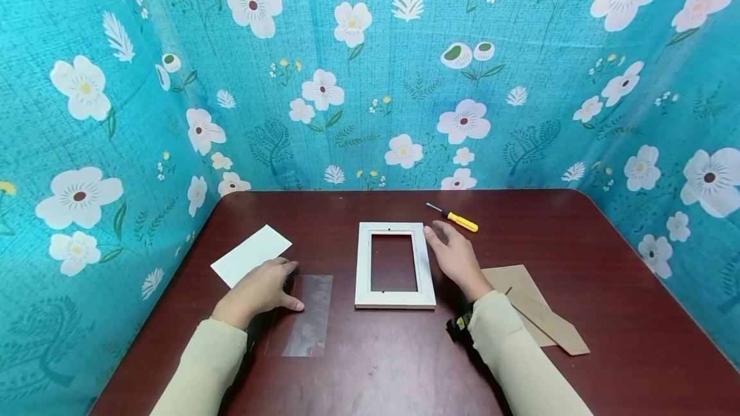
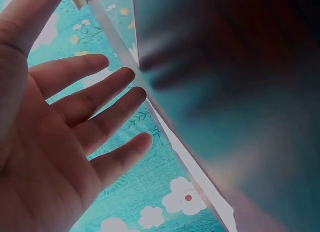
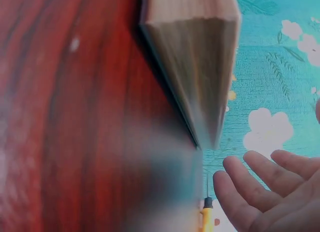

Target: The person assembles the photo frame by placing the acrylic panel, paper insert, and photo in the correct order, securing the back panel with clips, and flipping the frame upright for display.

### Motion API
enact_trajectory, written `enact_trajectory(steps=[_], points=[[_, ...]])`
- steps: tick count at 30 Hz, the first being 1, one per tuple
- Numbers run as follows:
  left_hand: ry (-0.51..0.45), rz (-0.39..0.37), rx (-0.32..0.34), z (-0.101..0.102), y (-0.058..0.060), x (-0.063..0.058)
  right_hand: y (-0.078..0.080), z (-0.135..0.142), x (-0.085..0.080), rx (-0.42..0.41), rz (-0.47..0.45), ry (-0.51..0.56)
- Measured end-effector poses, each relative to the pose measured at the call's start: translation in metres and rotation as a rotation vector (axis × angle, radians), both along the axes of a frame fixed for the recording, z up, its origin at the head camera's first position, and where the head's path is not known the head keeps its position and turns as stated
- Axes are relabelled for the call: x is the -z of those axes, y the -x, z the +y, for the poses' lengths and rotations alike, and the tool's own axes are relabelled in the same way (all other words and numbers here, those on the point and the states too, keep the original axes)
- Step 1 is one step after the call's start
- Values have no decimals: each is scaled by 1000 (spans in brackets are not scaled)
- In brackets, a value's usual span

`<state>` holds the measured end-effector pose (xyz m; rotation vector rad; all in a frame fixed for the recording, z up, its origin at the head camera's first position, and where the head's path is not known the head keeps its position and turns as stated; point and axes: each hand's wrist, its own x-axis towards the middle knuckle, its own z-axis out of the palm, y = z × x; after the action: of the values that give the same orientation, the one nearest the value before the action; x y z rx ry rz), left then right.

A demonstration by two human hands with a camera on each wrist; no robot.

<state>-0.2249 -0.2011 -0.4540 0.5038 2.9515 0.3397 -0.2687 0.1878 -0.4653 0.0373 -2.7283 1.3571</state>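
A white picture frame (image 1: 363,268) with an open centre lies flat at mid-table. My right hand (image 1: 457,255) is at its upper right corner, thumb by the rim; whether it touches cannot be told. In the right wrist view the frame's side (image 3: 192,56) rises from the table, and the right hand (image 3: 280,197) has its fingers extended. On the left, my left hand (image 1: 260,291) is over the left part of a clear plastic sheet (image 1: 312,320), close to a white card (image 1: 254,252). The left wrist view shows the left hand (image 2: 85,127) with fingers spread and nothing gripped.
A yellow-handled screwdriver (image 1: 462,221) lies behind the right hand. Brown backing board (image 1: 520,275) with a stand flap (image 1: 557,329) lies to the right, partly under the right forearm. The dark red table (image 1: 370,364) meets a flowered blue cloth (image 1: 370,114) at the back.
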Motion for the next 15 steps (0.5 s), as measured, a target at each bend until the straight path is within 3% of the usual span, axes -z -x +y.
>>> enact_trajectory(steps=[6,15], points=[[9,-15,-9,0,1,-1,4,4,7,-29,-8,57],[29,-43,-27,3,2,-1,9,8,16,-54,-70,29]])
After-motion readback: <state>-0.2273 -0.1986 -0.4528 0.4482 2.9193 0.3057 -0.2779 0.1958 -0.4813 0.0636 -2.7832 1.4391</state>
